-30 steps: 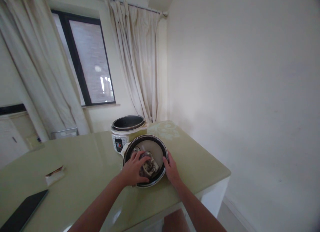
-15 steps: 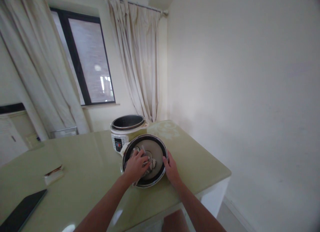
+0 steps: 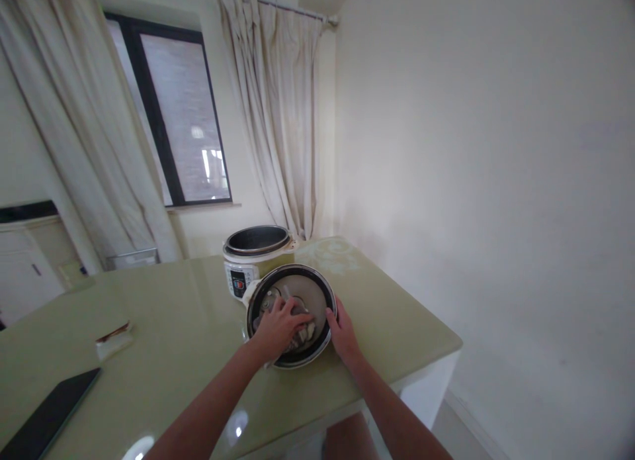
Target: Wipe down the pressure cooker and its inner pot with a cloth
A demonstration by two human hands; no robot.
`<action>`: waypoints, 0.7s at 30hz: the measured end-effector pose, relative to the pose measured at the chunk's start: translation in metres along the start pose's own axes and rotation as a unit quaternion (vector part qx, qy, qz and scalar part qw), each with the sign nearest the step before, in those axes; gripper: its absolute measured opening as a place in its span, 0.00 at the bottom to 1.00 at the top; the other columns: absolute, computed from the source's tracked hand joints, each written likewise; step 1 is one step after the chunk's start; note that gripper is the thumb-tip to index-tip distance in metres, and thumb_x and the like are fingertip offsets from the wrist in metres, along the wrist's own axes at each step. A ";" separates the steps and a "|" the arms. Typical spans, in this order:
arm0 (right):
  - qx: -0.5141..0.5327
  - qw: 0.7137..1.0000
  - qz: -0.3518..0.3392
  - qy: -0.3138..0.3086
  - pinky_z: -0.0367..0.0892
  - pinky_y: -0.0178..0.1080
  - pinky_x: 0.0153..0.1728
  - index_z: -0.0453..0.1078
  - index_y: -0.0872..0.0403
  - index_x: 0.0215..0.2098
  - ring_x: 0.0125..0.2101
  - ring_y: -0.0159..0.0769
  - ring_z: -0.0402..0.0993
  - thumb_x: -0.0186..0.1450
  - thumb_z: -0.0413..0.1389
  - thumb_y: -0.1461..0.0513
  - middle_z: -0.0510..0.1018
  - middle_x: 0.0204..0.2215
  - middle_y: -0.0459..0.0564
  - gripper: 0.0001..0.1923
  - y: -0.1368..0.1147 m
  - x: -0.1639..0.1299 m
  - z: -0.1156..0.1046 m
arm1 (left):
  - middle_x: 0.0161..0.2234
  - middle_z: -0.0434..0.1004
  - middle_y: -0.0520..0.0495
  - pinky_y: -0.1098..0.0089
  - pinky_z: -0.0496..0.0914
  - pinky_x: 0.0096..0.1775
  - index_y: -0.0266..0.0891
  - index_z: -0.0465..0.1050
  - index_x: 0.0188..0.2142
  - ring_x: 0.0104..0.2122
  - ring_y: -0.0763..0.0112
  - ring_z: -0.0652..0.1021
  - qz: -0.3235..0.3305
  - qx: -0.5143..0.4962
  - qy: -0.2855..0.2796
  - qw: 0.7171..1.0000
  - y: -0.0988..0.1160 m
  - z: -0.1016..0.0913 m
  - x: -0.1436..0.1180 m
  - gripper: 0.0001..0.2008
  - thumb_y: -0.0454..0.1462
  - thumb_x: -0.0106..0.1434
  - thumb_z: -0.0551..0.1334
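Note:
A round pressure cooker lid is tilted up on the table with its metal inner side and black sealing ring facing me. My right hand grips its right rim, thumb on the inner side. My left hand presses a crumpled greyish cloth against the inside of the lid, fingers curled over it; part of the cloth is hidden under the hand. Just behind the lid stands the white electric pressure cooker, its top uncovered and a dark inner pot inside.
The pale green glossy table carries a dark flat tablet-like object at the left front and a small white packet behind it. A wall runs along the right, with curtains and a window at the back.
My left hand has shifted slightly right and upward across the lid's inside with the cloth. My right hand keeps its hold on the rim. The whole view has moved a little.

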State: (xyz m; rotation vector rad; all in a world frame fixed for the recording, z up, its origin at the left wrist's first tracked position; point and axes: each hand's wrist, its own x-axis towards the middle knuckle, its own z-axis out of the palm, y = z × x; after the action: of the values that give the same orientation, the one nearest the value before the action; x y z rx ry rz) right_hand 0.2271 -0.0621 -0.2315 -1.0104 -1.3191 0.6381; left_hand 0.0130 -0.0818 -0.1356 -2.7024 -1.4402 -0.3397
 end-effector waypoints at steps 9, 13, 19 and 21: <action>-0.006 1.000 -0.007 -0.002 0.60 0.53 0.70 0.68 0.47 0.68 0.66 0.46 0.69 0.74 0.53 0.47 0.74 0.65 0.52 0.28 -0.002 0.000 -0.001 | 0.61 0.67 0.46 0.47 0.76 0.51 0.55 0.83 0.41 0.61 0.45 0.65 0.006 -0.015 -0.032 0.999 0.004 -0.007 0.000 0.09 0.39 0.70 0.62; -0.004 1.000 -0.010 -0.002 0.60 0.53 0.70 0.68 0.48 0.68 0.66 0.45 0.68 0.74 0.53 0.48 0.74 0.65 0.52 0.28 -0.003 -0.001 -0.001 | 0.62 0.68 0.47 0.46 0.74 0.53 0.52 0.82 0.41 0.61 0.46 0.66 0.013 -0.020 -0.018 1.000 0.004 -0.008 -0.002 0.06 0.44 0.70 0.64; -0.010 1.000 -0.011 -0.003 0.60 0.53 0.70 0.67 0.48 0.69 0.66 0.45 0.68 0.74 0.52 0.49 0.74 0.65 0.53 0.28 -0.003 0.000 -0.001 | 0.58 0.71 0.44 0.46 0.73 0.53 0.47 0.82 0.36 0.59 0.44 0.67 -0.013 -0.022 0.013 1.000 0.009 -0.002 -0.003 0.10 0.48 0.65 0.67; -0.009 1.000 -0.010 -0.003 0.59 0.54 0.70 0.67 0.48 0.69 0.66 0.46 0.68 0.74 0.53 0.49 0.74 0.65 0.53 0.28 -0.002 0.000 -0.001 | 0.57 0.72 0.44 0.48 0.74 0.52 0.46 0.81 0.36 0.58 0.45 0.68 -0.030 -0.025 0.025 0.999 0.008 0.001 -0.002 0.05 0.43 0.63 0.67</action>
State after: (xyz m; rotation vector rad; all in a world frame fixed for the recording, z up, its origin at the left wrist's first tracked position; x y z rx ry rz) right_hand 0.2277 -0.0637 -0.2295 -1.0098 -1.3414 0.6161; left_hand 0.0192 -0.0879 -0.1363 -2.6716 -1.5216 -0.4503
